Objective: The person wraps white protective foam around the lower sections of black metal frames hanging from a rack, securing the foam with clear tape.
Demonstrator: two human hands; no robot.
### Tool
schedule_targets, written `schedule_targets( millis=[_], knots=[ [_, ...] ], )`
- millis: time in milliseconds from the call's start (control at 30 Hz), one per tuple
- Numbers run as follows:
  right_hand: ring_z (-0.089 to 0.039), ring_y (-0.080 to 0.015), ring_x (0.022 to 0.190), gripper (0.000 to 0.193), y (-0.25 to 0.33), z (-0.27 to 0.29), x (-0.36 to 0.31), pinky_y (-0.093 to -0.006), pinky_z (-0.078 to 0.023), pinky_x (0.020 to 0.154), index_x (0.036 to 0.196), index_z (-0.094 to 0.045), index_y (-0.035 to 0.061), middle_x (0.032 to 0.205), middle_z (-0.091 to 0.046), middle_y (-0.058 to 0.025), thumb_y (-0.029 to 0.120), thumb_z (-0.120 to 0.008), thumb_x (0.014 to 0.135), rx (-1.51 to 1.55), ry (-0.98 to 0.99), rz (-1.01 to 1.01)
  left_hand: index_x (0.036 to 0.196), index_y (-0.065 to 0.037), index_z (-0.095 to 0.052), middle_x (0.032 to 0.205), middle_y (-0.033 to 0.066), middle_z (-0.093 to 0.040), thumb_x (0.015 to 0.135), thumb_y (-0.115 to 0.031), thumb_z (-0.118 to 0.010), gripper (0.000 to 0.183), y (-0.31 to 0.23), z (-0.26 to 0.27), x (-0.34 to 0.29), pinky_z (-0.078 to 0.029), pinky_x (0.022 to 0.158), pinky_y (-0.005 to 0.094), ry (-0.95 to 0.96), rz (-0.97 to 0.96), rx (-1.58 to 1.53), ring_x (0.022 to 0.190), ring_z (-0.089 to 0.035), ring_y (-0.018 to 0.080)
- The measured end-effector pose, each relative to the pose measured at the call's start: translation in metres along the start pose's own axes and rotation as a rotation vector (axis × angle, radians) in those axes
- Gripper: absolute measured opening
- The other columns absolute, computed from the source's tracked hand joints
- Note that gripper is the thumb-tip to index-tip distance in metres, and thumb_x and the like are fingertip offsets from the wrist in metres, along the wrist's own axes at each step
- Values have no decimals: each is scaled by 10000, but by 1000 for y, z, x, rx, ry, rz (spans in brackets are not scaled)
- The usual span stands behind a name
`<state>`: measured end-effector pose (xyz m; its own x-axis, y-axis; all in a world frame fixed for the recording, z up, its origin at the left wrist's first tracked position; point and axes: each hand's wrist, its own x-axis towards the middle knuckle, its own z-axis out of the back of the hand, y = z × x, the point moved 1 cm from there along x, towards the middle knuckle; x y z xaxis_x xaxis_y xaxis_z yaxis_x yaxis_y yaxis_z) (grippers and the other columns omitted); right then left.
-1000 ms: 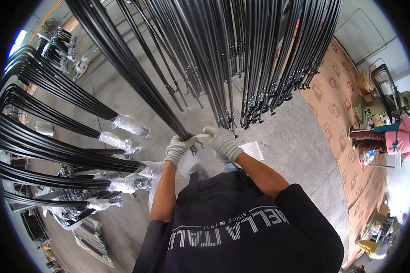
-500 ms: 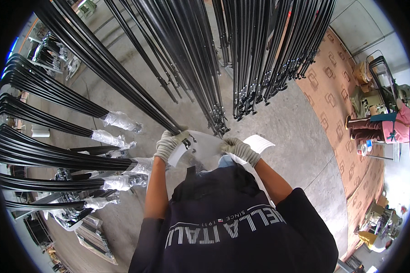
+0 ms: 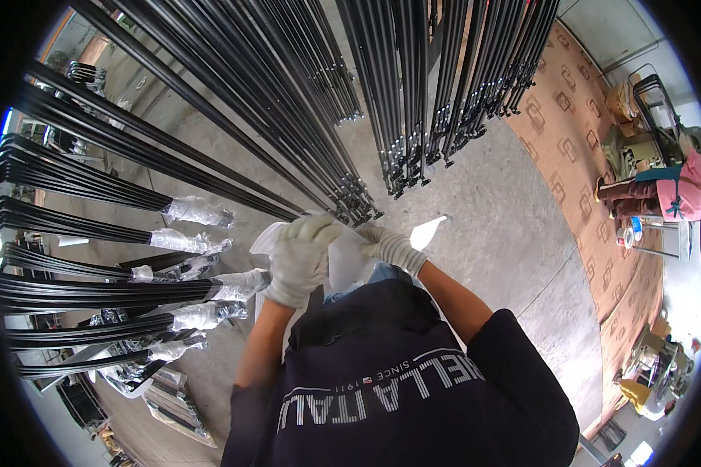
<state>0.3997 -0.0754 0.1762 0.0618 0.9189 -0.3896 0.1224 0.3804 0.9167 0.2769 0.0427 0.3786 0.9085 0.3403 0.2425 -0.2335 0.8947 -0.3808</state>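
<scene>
My left hand (image 3: 300, 257), in a whitish knitted glove, closes over the white wrapping sheet (image 3: 344, 261) at the lower ends of a few long black tubes (image 3: 245, 194). The tube ends are hidden under the glove and the sheet. Part of the sheet sticks out to the left of that hand. Also gloved, my right hand (image 3: 393, 247) pinches the sheet's right side close to my waist. A white corner (image 3: 428, 232) shows just beyond the right fingers; whether it belongs to the same sheet, I cannot tell.
Several bundles of bare black tubes (image 3: 413, 117) hang ahead. On the left are bundles with plastic-wrapped ends (image 3: 199, 210). Patterned brown matting (image 3: 568, 148) runs along the right, where a person in a pink top (image 3: 681, 191) is by a metal-legged table. A flat frame (image 3: 175, 409) lies lower left.
My left hand has shifted right and folded over the tube ends with the sheet. My right hand has moved slightly left. The hanging tubes appear shifted in view.
</scene>
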Motion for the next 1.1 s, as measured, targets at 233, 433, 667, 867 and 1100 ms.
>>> schedule_targets(
  millis=[233, 433, 667, 867, 1100],
  knots=[
    [-538, -209, 898, 444, 4, -8, 24, -280, -409, 765, 1077, -494, 58, 973, -565, -137, 315, -585, 727, -222, -112, -10, 732, -121, -577, 801, 19, -561, 707, -188, -462, 136, 30, -84, 39, -399, 640, 314, 553, -260, 525, 766, -526, 166],
    [-542, -157, 822, 331, 5, -14, 18, -267, -408, 757, 992, -546, 16, 883, -599, -83, 211, -608, 732, 100, -8, 55, 702, -57, -617, 684, 107, -596, 682, -161, -465, 186, 39, -131, 43, -396, 599, 347, 746, -330, 784, 660, -561, 212],
    [-530, -153, 886, 456, 4, -3, 11, -268, -395, 801, 1061, -528, 26, 960, -587, -89, 330, -607, 730, 39, -29, -181, 667, -69, -628, 657, 81, -601, 665, -160, -479, 175, 43, -123, 46, -411, 590, 355, 662, -359, 537, 648, -577, 217],
    [-548, -178, 826, 415, 1, 1, 21, -281, -405, 755, 981, -584, 58, 882, -608, -98, 394, -574, 738, 0, 13, -194, 692, -108, -544, 714, 79, -535, 697, -149, -448, 104, 35, -101, 47, -396, 660, 357, 701, -313, 412, 713, -528, 243],
    [-558, -224, 764, 427, 7, 22, 47, -308, -416, 694, 886, -627, 114, 795, -612, -77, 471, -600, 652, -293, -52, -83, 756, -114, -575, 720, 79, -547, 701, -178, -468, 136, 35, -86, 40, -381, 654, 355, 865, -350, 408, 722, -517, 238]
  ],
)
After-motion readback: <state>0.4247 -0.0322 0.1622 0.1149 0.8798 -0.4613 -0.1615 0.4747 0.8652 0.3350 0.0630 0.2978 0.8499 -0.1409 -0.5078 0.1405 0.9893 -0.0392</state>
